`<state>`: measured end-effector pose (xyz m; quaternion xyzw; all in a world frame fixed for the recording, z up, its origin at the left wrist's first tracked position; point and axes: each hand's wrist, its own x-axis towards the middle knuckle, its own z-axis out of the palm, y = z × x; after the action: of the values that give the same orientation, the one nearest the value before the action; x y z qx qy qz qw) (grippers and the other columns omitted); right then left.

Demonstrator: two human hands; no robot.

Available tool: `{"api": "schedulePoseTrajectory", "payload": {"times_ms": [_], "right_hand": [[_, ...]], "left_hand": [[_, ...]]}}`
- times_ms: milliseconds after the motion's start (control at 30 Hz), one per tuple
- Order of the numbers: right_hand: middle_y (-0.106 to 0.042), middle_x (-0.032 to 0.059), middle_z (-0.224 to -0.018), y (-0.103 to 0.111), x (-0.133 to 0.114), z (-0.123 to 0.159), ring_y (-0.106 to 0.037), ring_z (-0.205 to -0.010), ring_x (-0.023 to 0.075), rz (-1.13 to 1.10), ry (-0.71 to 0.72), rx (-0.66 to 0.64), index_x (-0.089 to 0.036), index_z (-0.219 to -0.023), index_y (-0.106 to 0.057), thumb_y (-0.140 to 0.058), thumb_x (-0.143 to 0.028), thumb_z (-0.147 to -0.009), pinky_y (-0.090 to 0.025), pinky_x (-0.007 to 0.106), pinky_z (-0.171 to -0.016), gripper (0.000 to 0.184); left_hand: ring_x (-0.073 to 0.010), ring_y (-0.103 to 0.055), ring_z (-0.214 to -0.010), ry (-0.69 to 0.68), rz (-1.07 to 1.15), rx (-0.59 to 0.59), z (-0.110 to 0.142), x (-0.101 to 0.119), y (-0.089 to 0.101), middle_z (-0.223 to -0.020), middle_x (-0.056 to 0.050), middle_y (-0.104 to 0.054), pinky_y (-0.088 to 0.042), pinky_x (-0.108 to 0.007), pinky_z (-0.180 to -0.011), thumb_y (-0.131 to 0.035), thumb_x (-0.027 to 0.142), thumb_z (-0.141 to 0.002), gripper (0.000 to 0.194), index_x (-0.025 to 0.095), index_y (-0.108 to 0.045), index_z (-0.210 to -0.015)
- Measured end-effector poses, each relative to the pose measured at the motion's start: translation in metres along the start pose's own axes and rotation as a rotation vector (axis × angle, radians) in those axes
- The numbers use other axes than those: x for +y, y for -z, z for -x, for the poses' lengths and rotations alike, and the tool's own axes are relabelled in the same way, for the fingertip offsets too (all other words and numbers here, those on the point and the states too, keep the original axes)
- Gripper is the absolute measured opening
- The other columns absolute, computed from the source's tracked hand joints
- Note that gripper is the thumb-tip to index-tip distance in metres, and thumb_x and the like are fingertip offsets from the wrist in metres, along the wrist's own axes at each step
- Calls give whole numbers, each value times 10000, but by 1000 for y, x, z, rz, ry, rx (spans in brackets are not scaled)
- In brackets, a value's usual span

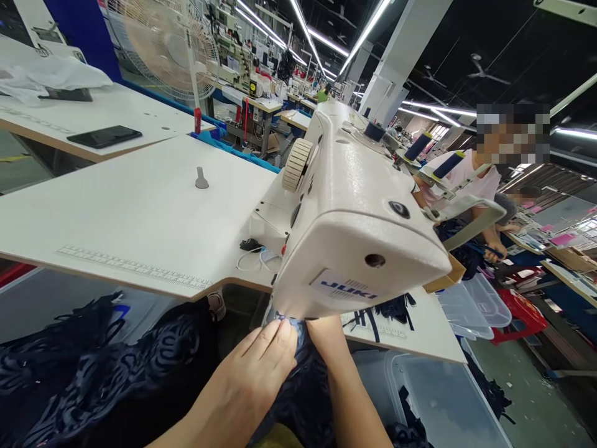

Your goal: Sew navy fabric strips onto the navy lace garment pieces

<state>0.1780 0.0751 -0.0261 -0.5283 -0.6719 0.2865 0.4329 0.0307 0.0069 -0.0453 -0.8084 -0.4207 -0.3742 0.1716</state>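
Note:
A white JUKI sewing machine [364,205] fills the middle of the view. At the near end of its head, my left hand [261,367] has its fingers pressed together on navy patterned fabric [308,373], with the thumb hidden. My right hand [326,333] reaches in under the machine head from the right. Only its wrist and the back edge show, so its fingers are hidden behind the head. The fabric hangs down between my forearms towards my lap. The needle and presser foot cannot be seen.
A white table [140,205] with a printed ruler carries a small grey piece [201,179]. Farther left lies a black phone [105,137]. A fan [172,43] stands behind. Navy garments [140,361] fill the lower left; a clear bin [443,398] stands right. Another person [461,180] handles dark fabric.

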Motion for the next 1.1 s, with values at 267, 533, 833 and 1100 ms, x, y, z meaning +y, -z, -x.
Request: {"api": "schedulePoseTrajectory", "payload": {"times_ms": [267, 533, 833, 1100], "right_hand": [[-728, 78, -1023, 0, -5, -5, -625, -1071, 236, -30, 57, -19, -185, -1168, -647, -500, -179, -803, -467, 358, -979, 393], [-722, 84, -1038, 1, -10, -1, -620, -1073, 230, -113, 28, -2, -162, -1083, -689, -476, -190, -808, -468, 324, -967, 349], [-736, 32, -790, 4, 0, 2, -670, -798, 211, -38, -25, -45, -186, -941, -730, -466, -196, -812, -531, 305, -807, 294], [-726, 73, -1032, 2, -3, -8, -638, -1038, 228, -36, 56, 18, -188, -1137, -664, -500, -205, -810, -466, 336, -973, 366]], "left_hand": [[-185, -594, -1041, -11, 12, -7, 5, -2, -2, -1096, -53, -676, -399, -321, -964, -437, 209, -948, 263, 137, -615, -1128], [-175, -584, -1070, -45, 48, -9, 8, -3, -6, -1113, -51, -665, -415, -314, -987, -446, 202, -944, 279, 136, -590, -1173], [-177, -607, -1040, -51, 19, 25, 4, -1, -7, -1096, -55, -681, -409, -319, -989, -479, 180, -929, 253, 129, -600, -1146], [-169, -611, -1043, -32, 9, 34, 0, 1, -10, -1080, -51, -684, -393, -311, -1019, -475, 202, -929, 311, 136, -554, -1223]]}}
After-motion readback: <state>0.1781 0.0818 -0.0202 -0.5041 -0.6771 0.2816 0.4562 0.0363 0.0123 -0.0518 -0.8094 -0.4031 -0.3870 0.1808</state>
